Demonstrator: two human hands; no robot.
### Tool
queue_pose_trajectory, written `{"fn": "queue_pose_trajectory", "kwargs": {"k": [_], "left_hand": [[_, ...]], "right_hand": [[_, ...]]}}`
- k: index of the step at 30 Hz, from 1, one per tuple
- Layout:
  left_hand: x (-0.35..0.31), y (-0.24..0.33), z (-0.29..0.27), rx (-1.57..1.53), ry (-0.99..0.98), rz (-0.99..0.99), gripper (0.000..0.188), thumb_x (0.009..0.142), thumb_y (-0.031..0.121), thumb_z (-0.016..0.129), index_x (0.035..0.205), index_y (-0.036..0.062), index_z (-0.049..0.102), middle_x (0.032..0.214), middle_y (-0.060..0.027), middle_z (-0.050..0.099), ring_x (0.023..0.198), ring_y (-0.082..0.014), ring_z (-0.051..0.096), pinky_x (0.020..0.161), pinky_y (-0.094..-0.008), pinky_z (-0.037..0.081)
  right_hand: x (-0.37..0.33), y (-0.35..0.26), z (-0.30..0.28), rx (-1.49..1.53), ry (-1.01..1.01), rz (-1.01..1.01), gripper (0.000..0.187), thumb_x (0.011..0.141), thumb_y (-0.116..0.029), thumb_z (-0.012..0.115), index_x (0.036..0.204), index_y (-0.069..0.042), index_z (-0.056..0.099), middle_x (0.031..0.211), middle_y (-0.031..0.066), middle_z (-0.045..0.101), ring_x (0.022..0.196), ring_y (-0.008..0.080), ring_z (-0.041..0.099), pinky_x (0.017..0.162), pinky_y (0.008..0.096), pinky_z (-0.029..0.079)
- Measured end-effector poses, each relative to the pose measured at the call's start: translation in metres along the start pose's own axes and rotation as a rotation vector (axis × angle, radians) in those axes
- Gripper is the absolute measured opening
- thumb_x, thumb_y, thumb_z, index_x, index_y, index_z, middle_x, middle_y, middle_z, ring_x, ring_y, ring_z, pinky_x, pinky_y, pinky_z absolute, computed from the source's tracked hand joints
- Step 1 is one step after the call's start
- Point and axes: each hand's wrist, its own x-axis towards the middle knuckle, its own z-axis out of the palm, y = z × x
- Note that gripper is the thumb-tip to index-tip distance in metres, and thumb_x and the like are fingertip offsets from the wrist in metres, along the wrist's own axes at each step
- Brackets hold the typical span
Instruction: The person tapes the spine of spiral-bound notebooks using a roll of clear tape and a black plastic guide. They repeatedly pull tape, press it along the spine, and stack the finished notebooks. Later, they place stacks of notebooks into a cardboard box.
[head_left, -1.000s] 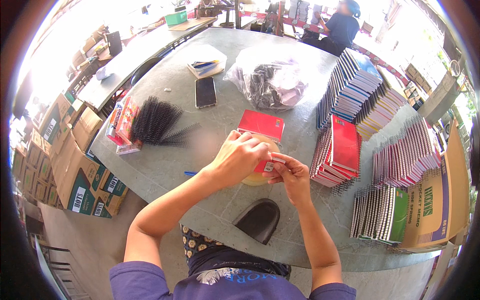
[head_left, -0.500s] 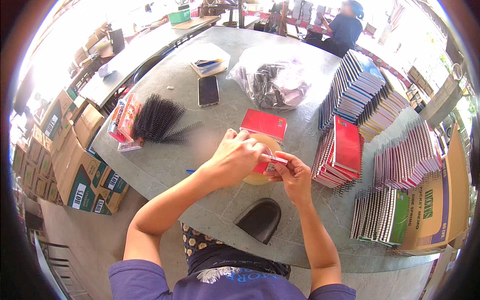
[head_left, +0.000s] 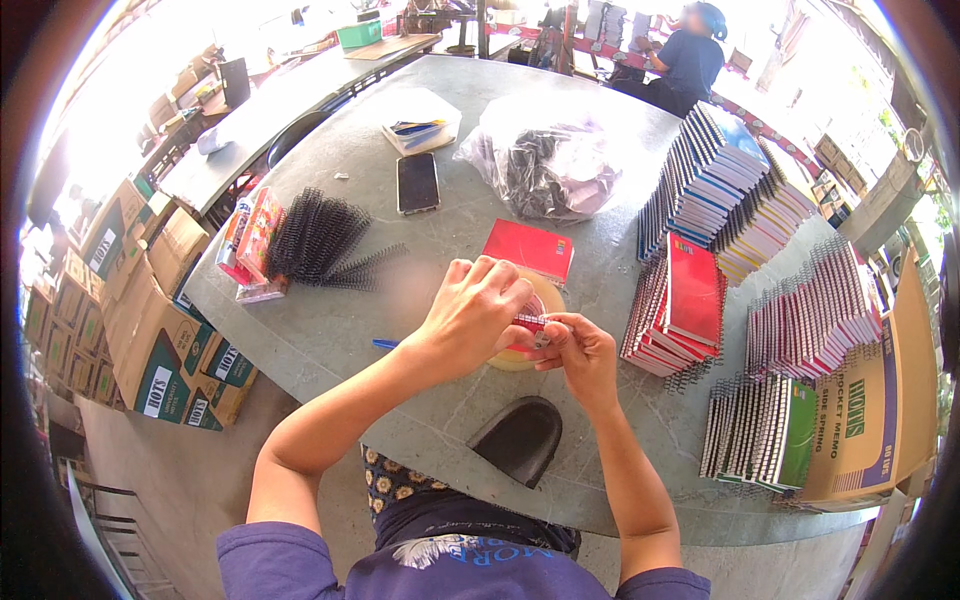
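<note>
Grey surface [head_left: 400, 415] carries a black object [head_left: 518, 440] nearest; past it, left hand [head_left: 478, 305] and right hand [head_left: 583, 350] grasp a small notebook [head_left: 530, 322] over a yellowish roll [head_left: 512, 359]; beyond, a phone [head_left: 417, 183], plastic bag [head_left: 550, 165], then across the room [head_left: 200, 470] a person [head_left: 690, 62]

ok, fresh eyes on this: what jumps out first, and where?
Probably the left hand and right hand mid-picture, gripping a small red notebook. Next, the stacks of spiral notebooks crowding the right side of the grey table. Then the black coils at its left and the clear plastic bag toward its far side.
</note>
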Motion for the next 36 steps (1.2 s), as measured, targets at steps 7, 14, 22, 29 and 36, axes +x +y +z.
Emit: {"fn": "queue_pose_trajectory", "kwargs": {"k": [7,14,22,29,36], "left_hand": [[-0.001,-0.006,0.008,-0.076,-0.004,-0.011,0.029,0.078,0.029,0.065,0.096,0.0061,0.063,0.096,-0.0086,0.062,0.099,-0.0261,0.055,0.085,-0.0387,0.039],[0.006,-0.001,0.006,-0.146,-0.032,-0.005,0.024,0.079,0.025,0.065,0.096,0.0094,0.065,0.094,-0.0079,0.062,0.097,-0.0249,0.057,0.083,-0.0392,0.041],[0.014,0.011,0.029,-0.352,-0.109,0.104,0.019,0.08,0.021,0.061,0.091,0.0052,0.065,0.091,-0.0135,0.063,0.096,-0.03,0.058,0.083,-0.0408,0.044],[0.018,-0.001,0.015,-0.445,-0.116,0.081,0.014,0.082,0.011,0.058,0.091,0.0001,0.062,0.088,-0.0159,0.062,0.088,-0.0343,0.059,0.081,-0.0405,0.046],[0.014,0.007,0.04,-0.456,0.061,0.185,0.017,0.074,0.015,0.067,0.084,0.0029,0.062,0.078,-0.012,0.061,0.081,-0.0299,0.059,0.077,-0.0402,0.046]], "right_hand": [[-0.004,-0.013,0.001,0.074,-0.028,0.06,0.026,0.093,-0.006,0.052,0.119,-0.004,0.055,0.09,0.0083,0.066,0.069,0.0135,0.067,0.052,0.0215,0.053],[-0.005,-0.014,-0.007,-0.184,0.033,0.101,0.015,0.089,-0.008,0.059,0.098,0.002,0.064,0.078,0.0062,0.067,0.067,0.0104,0.066,0.055,0.0219,0.052],[-0.004,-0.017,-0.01,-0.317,-0.015,0.065,0.012,0.09,-0.006,0.058,0.09,0.005,0.063,0.079,0.0073,0.067,0.07,0.013,0.066,0.063,0.0248,0.056],[-0.006,-0.021,-0.006,-0.199,-0.012,0.078,0.014,0.09,-0.006,0.056,0.093,0.005,0.064,0.078,0.0065,0.067,0.073,0.0104,0.066,0.065,0.025,0.055],[-0.007,-0.016,-0.009,-0.331,-0.04,0.035,0.015,0.092,-0.007,0.054,0.092,0.006,0.063,0.079,0.0057,0.066,0.073,0.0102,0.064,0.068,0.0267,0.056]]}}
